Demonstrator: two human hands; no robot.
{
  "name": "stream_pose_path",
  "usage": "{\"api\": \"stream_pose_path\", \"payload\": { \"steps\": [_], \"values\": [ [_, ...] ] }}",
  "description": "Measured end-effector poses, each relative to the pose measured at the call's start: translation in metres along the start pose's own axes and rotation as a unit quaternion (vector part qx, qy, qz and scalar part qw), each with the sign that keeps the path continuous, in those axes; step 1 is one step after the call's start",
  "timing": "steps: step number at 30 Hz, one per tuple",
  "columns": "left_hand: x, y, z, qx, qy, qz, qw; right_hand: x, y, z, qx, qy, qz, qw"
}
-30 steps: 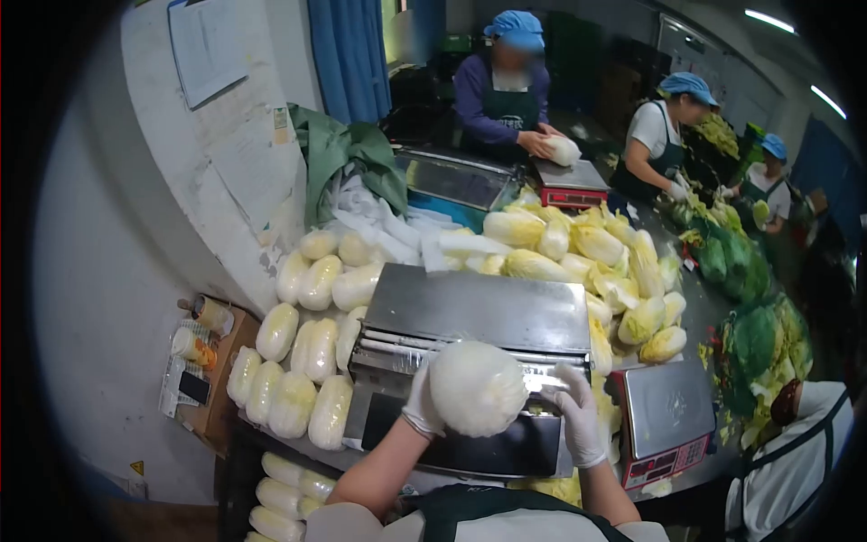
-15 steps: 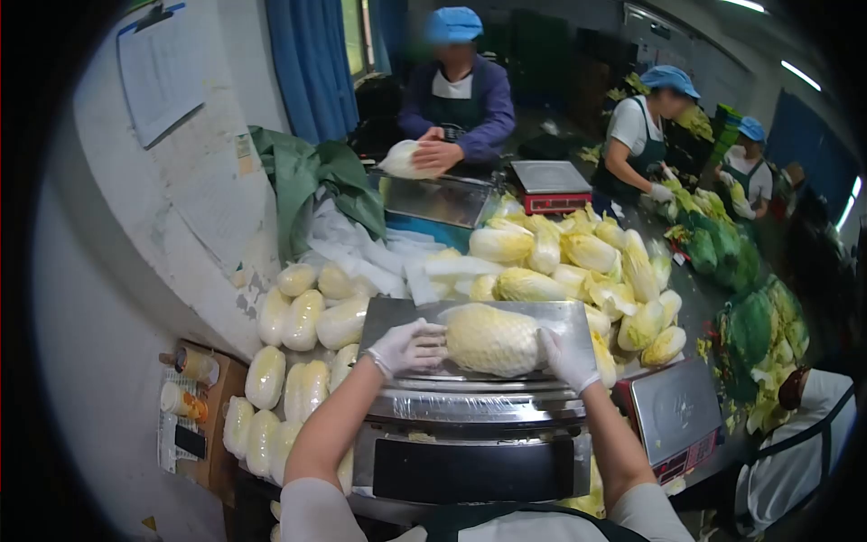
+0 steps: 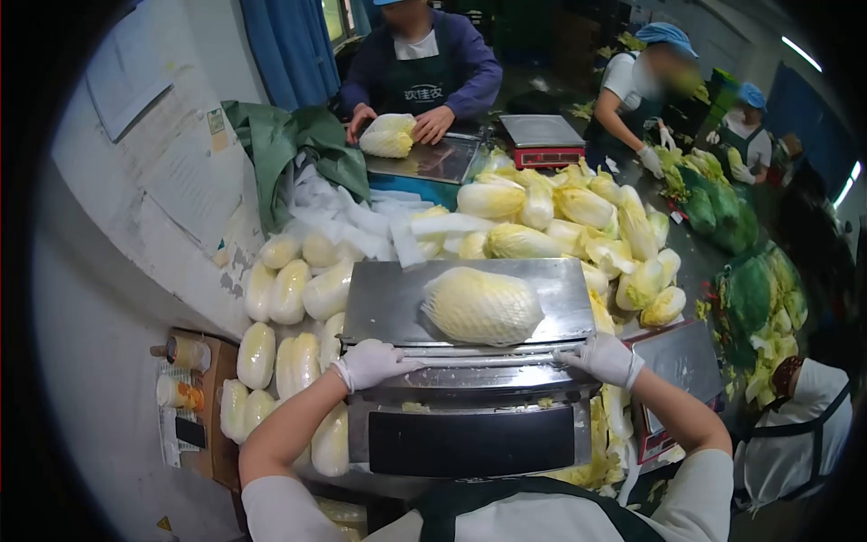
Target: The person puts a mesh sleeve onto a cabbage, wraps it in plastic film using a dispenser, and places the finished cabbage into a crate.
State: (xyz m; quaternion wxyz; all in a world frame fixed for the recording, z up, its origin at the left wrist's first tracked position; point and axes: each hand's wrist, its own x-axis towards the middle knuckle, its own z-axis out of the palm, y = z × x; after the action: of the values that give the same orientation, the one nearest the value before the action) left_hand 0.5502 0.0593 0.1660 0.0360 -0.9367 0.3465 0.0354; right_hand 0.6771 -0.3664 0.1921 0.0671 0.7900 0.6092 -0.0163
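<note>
A napa cabbage (image 3: 483,305) in a white foam net lies on the metal plate of the wrapping machine (image 3: 379,298), untouched by either hand. In front of it, a strip of clear plastic film (image 3: 488,359) stretches across the machine. My left hand (image 3: 372,364), in a white glove, pinches the film at its left end. At the opposite end, my gloved right hand (image 3: 605,359) has its fingers closed on the film edge. The machine's black panel (image 3: 471,443) is below, nearer my body.
Wrapped cabbages (image 3: 289,291) are piled at left, and bare napa cabbages (image 3: 519,241) behind and right. White foam nets (image 3: 330,212) lie at the back left. A scale (image 3: 673,361) stands at right. Across the table, a co-worker (image 3: 420,81) handles a netted cabbage (image 3: 388,135); others work at right.
Both hands have let go of the netted cabbage and come back toward me to the film's edge. The cabbage stays on the plate. Opposite, the co-worker's cabbage is now set down on the metal surface.
</note>
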Motion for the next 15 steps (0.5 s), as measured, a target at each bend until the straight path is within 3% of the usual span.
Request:
{"api": "stream_pose_path", "payload": {
  "steps": [1,2,4,5,6,8,9,10,12,14,15],
  "values": [
    [0.003,0.005,0.0,-0.02,0.067,-0.013,0.997,-0.002,-0.004,0.003,0.004,-0.038,0.066,0.997],
    [0.006,0.013,0.0,-0.13,0.097,-0.067,0.984,-0.005,-0.007,0.005,0.123,-0.042,0.113,0.985],
    [0.014,0.026,-0.002,-0.331,0.264,-0.094,0.901,-0.01,-0.024,-0.004,0.339,0.153,0.134,0.918],
    [0.014,0.04,-0.054,-0.518,0.088,-0.292,0.799,-0.013,-0.028,-0.023,0.394,0.197,0.157,0.884],
    [0.019,0.031,-0.067,-0.593,0.181,-0.282,0.732,-0.016,-0.026,-0.048,0.464,0.179,0.215,0.841],
    [0.028,0.013,-0.082,-0.713,0.347,-0.249,0.557,-0.01,-0.014,-0.068,0.6,0.319,0.227,0.697],
    [0.037,-0.006,-0.091,-0.647,0.369,-0.262,0.614,-0.004,-0.007,-0.08,0.565,0.339,0.25,0.71],
    [0.045,-0.021,-0.096,-0.575,0.388,-0.274,0.666,0.009,0.005,-0.085,0.488,0.332,0.232,0.773],
    [0.07,-0.04,-0.064,-0.476,0.3,-0.231,0.794,0.044,0.027,-0.077,0.319,0.314,0.187,0.874],
    [0.103,-0.05,-0.019,-0.322,0.211,-0.187,0.904,0.074,0.04,-0.028,0.228,0.205,0.144,0.941],
    [0.111,-0.042,0.0,-0.351,0.216,-0.181,0.893,0.088,0.023,-0.016,0.3,0.194,0.168,0.919]
  ]
}}
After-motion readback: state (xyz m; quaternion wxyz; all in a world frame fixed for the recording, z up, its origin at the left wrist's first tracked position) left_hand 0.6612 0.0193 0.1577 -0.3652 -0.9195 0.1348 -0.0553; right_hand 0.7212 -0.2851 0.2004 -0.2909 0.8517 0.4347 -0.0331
